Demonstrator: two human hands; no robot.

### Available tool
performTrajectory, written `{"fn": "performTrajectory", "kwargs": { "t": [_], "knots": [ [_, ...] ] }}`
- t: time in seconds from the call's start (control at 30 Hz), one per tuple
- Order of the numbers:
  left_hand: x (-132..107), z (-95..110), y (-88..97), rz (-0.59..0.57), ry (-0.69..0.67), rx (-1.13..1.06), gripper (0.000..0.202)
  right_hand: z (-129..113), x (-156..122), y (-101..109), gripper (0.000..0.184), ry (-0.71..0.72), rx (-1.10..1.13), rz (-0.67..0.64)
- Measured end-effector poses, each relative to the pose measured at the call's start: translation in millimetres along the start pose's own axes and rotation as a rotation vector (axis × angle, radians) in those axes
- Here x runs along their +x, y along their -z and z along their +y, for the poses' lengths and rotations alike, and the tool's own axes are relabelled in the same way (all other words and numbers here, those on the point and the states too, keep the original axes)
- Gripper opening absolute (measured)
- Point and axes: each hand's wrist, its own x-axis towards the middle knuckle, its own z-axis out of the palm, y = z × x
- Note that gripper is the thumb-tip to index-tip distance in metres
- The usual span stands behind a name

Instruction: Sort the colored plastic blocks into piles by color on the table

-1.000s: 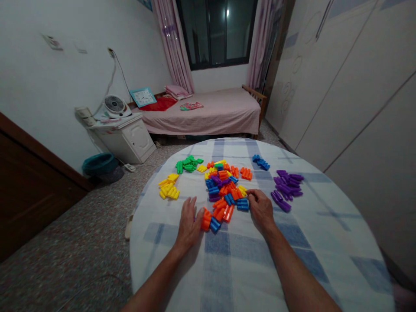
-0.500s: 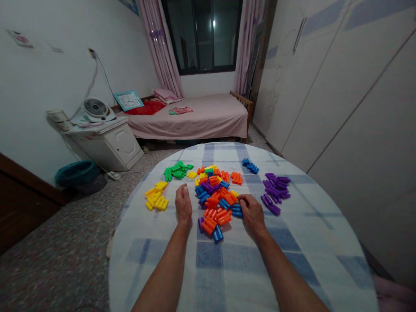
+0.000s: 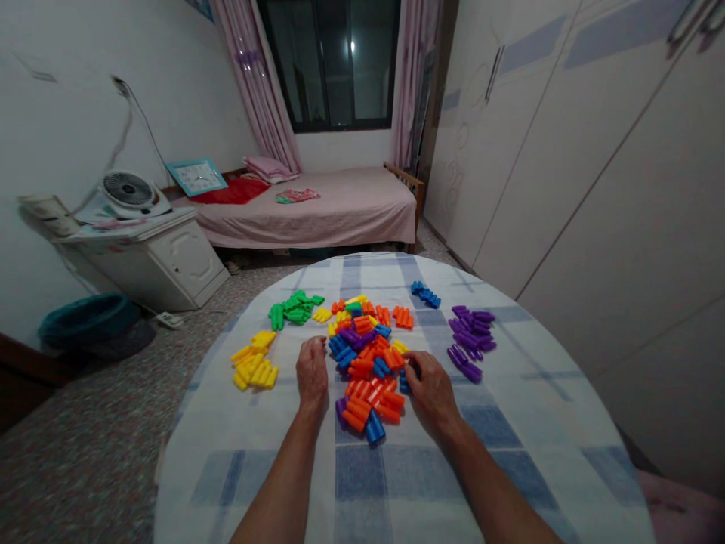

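My left hand rests on its edge just left of a mixed pile of plastic blocks, fingers loosely stretched, nothing in it. At the pile's right side, my right hand has thumb and forefinger curved and apart. Its fingertips are close to orange blocks and partly cover a blue block; contact is unclear. The pile mixes orange, blue, purple, yellow and green ridged pieces. At its near end lie a purple block and a larger blue block.
Around the pile on the round table's checked cloth lie separate groups: yellow blocks, green blocks, blue blocks and purple blocks. A bed, a cabinet with a fan, and a wardrobe stand beyond.
The view has turned slightly right and down. My right hand has come lower along the pile's edge, now covering more of the blue block there. My left hand remains beside the pile.
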Motion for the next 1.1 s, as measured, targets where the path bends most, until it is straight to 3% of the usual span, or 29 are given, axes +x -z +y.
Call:
{"fn": "performTrajectory", "kwargs": {
  "t": [0.2,0.33,0.43,0.5,0.63,0.77,0.97,1.1],
  "knots": [
    [-2.2,4.1,-1.2,0.008,0.002,-0.001,0.041,-8.0,12.1,28.1,0.029,-0.109,0.067,-0.074],
    [-1.4,3.3,-0.7,-0.014,-0.006,0.024,0.04,-23.3,30.2,42.6,0.04,-0.011,-0.079,-0.278],
    [-0.8,3.2,-0.6,-0.027,-0.012,0.041,0.038,-33.7,38.9,39.5,0.053,0.055,-0.278,-0.475],
    [-0.5,4.0,-0.9,-0.026,-0.015,0.059,0.038,-37.0,39.5,33.6,0.052,0.079,-0.389,-0.523],
    [0.0,6.5,-1.6,-0.015,-0.022,0.093,0.035,-35.4,30.8,26.0,0.032,0.105,-0.392,-0.469],
    [-0.4,7.7,-1.5,-0.009,-0.019,0.097,0.035,-26.4,28.1,29.3,0.026,0.093,-0.285,-0.4],
    [-1.4,9.6,-1.4,-0.022,0.005,0.105,0.037,-1.5,65.0,31.9,0.041,-0.046,-0.348,-0.167],
    [-1.0,12.0,-1.3,-0.026,0.014,0.11,0.038,7.6,89.9,21.5,0.053,-0.154,-0.546,-0.232]
  ]
}}
